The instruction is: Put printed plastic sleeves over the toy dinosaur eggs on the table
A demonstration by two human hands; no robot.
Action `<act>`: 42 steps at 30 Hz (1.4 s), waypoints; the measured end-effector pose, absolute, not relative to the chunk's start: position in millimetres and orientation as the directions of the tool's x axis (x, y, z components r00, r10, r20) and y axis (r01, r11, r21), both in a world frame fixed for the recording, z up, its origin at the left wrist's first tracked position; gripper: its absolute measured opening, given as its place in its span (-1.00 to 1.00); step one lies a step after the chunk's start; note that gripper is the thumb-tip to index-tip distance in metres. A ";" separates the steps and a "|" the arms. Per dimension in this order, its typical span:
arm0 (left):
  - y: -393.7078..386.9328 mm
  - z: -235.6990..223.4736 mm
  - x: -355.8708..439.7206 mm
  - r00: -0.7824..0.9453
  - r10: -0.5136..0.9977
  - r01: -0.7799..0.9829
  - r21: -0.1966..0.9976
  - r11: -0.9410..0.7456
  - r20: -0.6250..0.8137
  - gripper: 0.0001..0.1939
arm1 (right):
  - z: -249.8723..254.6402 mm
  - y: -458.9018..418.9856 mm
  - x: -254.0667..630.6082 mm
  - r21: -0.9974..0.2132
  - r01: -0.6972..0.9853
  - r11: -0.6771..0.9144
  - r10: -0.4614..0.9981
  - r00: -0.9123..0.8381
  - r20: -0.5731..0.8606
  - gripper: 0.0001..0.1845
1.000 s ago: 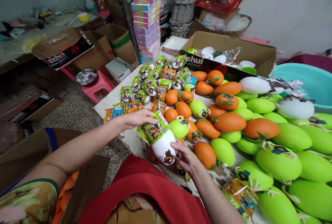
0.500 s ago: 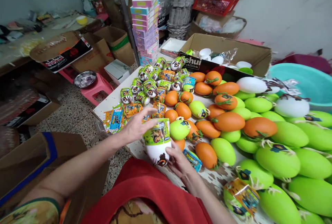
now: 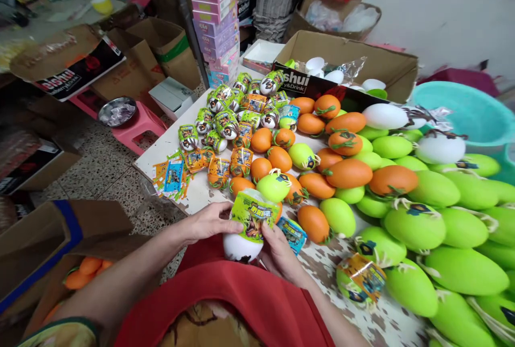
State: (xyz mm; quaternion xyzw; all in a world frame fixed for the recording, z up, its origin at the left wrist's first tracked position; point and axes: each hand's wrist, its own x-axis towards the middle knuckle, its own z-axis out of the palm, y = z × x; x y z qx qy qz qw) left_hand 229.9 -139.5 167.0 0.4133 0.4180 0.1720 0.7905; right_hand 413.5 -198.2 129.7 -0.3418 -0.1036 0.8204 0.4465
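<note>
Left fingers (image 3: 233,226), earlier spread, now clasp the sleeved egg (image 3: 242,246); right fingers (image 3: 271,234) still grip it

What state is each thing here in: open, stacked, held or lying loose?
White egg: held, green printed sleeve on its upper part.
Left hand: closed on the white egg.
Right hand: closed on it too.
Large cardboard box: open, white cups inside.
Pastel boxes: stacked.
Pink stool: upright, carrying the metal bowl.
Flat printed sleeves: loosely piled.

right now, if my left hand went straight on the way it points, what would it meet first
The white egg with the green wrapper, which your left hand touches; past it, probably your right hand, though depth is hard to judge.
</note>
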 end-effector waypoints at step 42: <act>-183.4 103.2 205.1 0.498 0.624 0.104 0.756 0.646 -0.602 -0.29 | 96.7 -209.5 404.1 -0.748 -0.368 -0.553 0.822 -0.391 -0.415 -0.40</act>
